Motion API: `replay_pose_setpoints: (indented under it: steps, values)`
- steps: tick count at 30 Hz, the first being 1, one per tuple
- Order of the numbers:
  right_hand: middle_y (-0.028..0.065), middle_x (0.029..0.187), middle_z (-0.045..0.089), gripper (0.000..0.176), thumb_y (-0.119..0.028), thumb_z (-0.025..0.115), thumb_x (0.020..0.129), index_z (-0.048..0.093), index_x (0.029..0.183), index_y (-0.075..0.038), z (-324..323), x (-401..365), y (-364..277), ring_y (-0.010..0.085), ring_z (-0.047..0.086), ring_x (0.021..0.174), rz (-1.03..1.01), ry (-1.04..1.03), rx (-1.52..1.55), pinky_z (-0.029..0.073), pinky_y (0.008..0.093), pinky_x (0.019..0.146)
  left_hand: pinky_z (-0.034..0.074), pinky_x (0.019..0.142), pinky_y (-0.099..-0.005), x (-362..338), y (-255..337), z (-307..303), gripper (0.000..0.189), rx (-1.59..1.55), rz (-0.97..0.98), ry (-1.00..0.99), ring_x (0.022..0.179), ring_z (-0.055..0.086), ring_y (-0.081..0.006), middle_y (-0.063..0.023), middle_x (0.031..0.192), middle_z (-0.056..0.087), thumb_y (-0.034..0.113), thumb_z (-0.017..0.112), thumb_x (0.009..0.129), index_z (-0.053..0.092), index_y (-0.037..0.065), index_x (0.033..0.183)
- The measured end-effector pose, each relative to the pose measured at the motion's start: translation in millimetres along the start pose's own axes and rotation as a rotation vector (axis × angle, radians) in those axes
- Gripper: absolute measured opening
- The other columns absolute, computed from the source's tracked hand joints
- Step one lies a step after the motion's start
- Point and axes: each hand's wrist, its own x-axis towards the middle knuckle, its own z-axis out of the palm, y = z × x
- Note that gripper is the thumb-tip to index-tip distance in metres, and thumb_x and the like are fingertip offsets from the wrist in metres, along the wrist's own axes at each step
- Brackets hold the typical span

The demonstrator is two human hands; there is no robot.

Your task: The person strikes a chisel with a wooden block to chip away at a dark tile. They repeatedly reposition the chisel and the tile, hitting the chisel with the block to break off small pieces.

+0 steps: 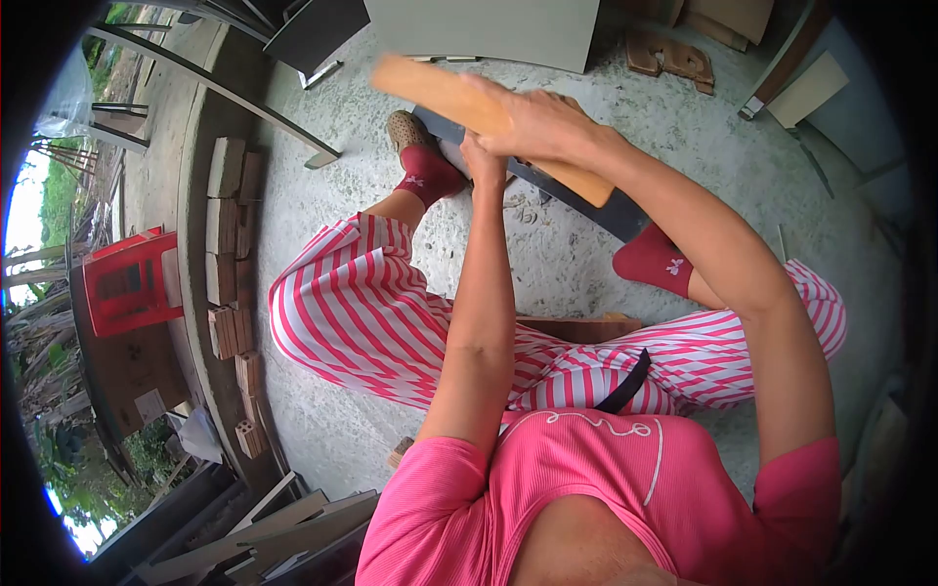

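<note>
Right hand (537,125) wrapped round wooden plank (440,95) at mid-length — plank above dark board (625,217), long axes near-parallel, slanting left foot (418,166) towards right foot (653,262). Left hand (483,156) nearer the body, fingers' grip hidden — cannot tell.

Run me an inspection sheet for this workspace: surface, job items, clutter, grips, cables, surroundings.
Surface: mottled grey concrete floor.
Job's things: long flat tan board, overlapping a long flat dark strip that runs between the maroon-socked feet.
Clutter: rectangular pale brown bricks in a row at picture left; flat brown cut-out piece at top right.
Grips: right grip closed on the tan board; left grip near its lower edge, hold unclear.
Cables: nothing seen.
Surroundings: red plastic chair at left, green foliage beyond.
</note>
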Motion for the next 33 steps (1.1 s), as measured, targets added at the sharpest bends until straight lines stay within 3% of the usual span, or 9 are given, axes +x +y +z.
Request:
replay_pose_setpoints:
  steps: [2, 5, 7, 11, 12, 17, 24, 28, 33]
  values:
    - [0.0185, 0.099, 0.066, 0.085, -0.044, 0.059, 0.066, 0.028, 0.143, -0.027, 0.3, 3.8, 10.5, 0.0367, 0.064, 0.091, 0.02, -0.056, -0.009, 0.049, 0.046, 0.084, 0.047, 0.08, -0.0406, -0.9, 1.2, 2.5, 0.032, -0.283, 0.071, 0.094, 0.097, 0.063, -0.035, -0.0219, 0.097, 0.066, 0.023, 0.06, 0.082, 0.06, 0.001, 0.105]
    - [0.0225, 0.096, 0.065, 0.084, -0.043, 0.059, 0.067, 0.027, 0.143, -0.025, -17.6, 6.0, -3.9, 0.0361, 0.064, 0.09, -0.003, -0.111, 0.008, 0.049, 0.0469, 0.084, 0.046, 0.08, -0.0428, 1.8, 8.5, -3.5, 0.033, -0.139, 0.09, 0.06, 0.1, 0.06, -0.0391, -0.024, 0.098, 0.065, 0.025, 0.061, 0.081, 0.061, 0.002, 0.105]
    - [0.023, 0.095, 0.065, 0.084, -0.042, 0.059, 0.067, 0.027, 0.143, -0.026, -29.1, 4.6, -24.4, 0.036, 0.065, 0.088, -0.124, 0.132, 0.139, 0.05, 0.0463, 0.084, 0.046, 0.08, -0.0431, -5.6, 20.1, -5.9, 0.033, -0.225, 0.023, 0.057, 0.1, 0.06, -0.0395, -0.0242, 0.098, 0.065, 0.026, 0.061, 0.081, 0.061, 0.003, 0.105]
    - [0.0214, 0.096, 0.066, 0.086, -0.043, 0.061, 0.067, 0.026, 0.144, -0.027, -30.1, -1.7, -34.1, 0.0355, 0.065, 0.087, -0.138, 0.245, 0.202, 0.051, 0.0455, 0.084, 0.047, 0.079, -0.0429, -2.7, 19.9, -6.9, 0.036, -0.24, 0.061, 0.108, 0.099, 0.061, -0.0385, -0.0234, 0.097, 0.065, 0.025, 0.062, 0.08, 0.058, 0.004, 0.109]
    - [0.0209, 0.097, 0.066, 0.087, -0.045, 0.062, 0.067, 0.025, 0.144, -0.027, -7.8, 1.2, -11.2, 0.0353, 0.065, 0.087, -0.103, 0.197, 0.108, 0.051, 0.0454, 0.084, 0.048, 0.077, -0.0412, 0.2, 5.2, -2.6, 0.036, -0.036, 0.014, -0.005, 0.097, 0.062, -0.0363, -0.0217, 0.096, 0.066, 0.023, 0.062, 0.08, 0.057, 0.004, 0.11]
    - [0.0201, 0.097, 0.066, 0.088, -0.047, 0.063, 0.069, 0.023, 0.145, -0.027, -2.9, -10.9, 24.7, 0.0348, 0.064, 0.088, 0.143, -0.11, 0.023, 0.049, 0.0449, 0.085, 0.049, 0.077, -0.038, -2.2, 2.3, 0.0, 0.032, -0.166, 0.049, 0.014, 0.089, 0.065, -0.0315, -0.017, 0.093, 0.068, 0.019, 0.062, 0.08, 0.059, 0.003, 0.107]
    - [0.0235, 0.129, 0.048, 0.091, -0.053, 0.059, 0.073, 0.021, 0.146, -0.015, -10.0, -74.8, 68.2, 0.0338, 0.048, 0.12, 0.171, 0.178, 0.447, 0.037, 0.0409, 0.1, 0.047, 0.074, -0.032, -3.1, -6.9, -0.5, 0.024, -0.233, -0.22, 0.044, 0.076, 0.063, -0.0188, -0.0088, 0.087, 0.067, 0.018, 0.071, 0.073, 0.063, 0.001, 0.088]
    - [0.0224, 0.137, 0.04, 0.092, -0.055, 0.059, 0.075, 0.021, 0.145, -0.01, -19.8, -114.2, 83.6, 0.0308, 0.038, 0.128, 0.247, 0.251, 0.572, 0.03, 0.0391, 0.104, 0.047, 0.063, -0.0266, 1.5, -45.8, -1.5, 0.024, -0.548, -0.346, 0.006, 0.074, 0.06, -0.0136, -0.0015, 0.081, 0.059, 0.013, 0.07, 0.077, 0.054, 0.007, 0.095]
    - [0.0253, 0.14, 0.035, 0.094, -0.059, 0.058, 0.074, 0.021, 0.145, -0.007, -12.0, -136.5, 105.4, 0.0335, 0.033, 0.132, 0.278, 0.328, 0.617, 0.027, 0.0397, 0.107, 0.054, 0.072, -0.0372, -7.6, -51.2, -25.8, 0.035, -0.84, -0.64, 0.031, 0.085, 0.064, -0.0261, -0.0072, 0.097, 0.058, 0.011, 0.069, 0.077, 0.05, 0.006, 0.105]
